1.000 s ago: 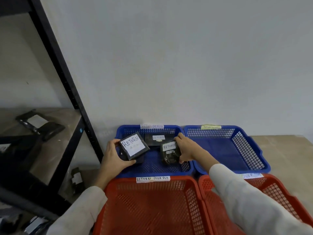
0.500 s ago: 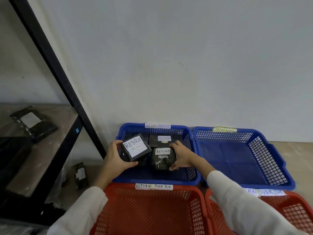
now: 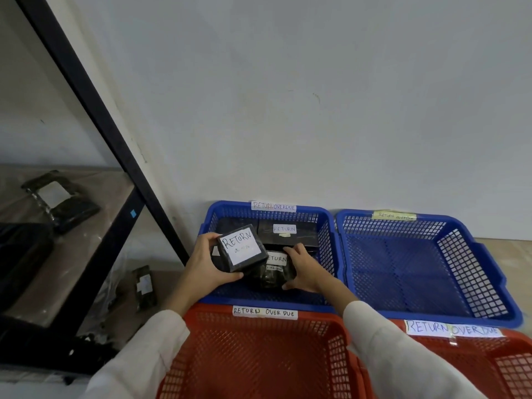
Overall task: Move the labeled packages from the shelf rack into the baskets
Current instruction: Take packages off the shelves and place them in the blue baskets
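My left hand (image 3: 205,269) grips a black box labelled RETURN (image 3: 242,248), tilted, over the left part of the far-left blue basket (image 3: 325,240). My right hand (image 3: 305,268) holds a dark bagged package with a RETURN label (image 3: 273,270) low inside the same basket, fingers curled round its right side. Another black package labelled RETURN (image 3: 288,233) lies flat at the back of that basket. On the shelf rack (image 3: 115,243) at the left a black package with a white label (image 3: 59,201) still lies on the board.
A second blue basket (image 3: 426,269) stands to the right. Two red baskets, one (image 3: 259,355) in front and one (image 3: 472,361) at the right, carry RETURN OVERDUE labels. A small labelled package (image 3: 144,286) lies on the floor beside the rack. The wall is close behind.
The right hand has brought the bagged package lower and leftwards inside the blue basket. The left hand keeps the box at about the same spot. My view shifted left and down.
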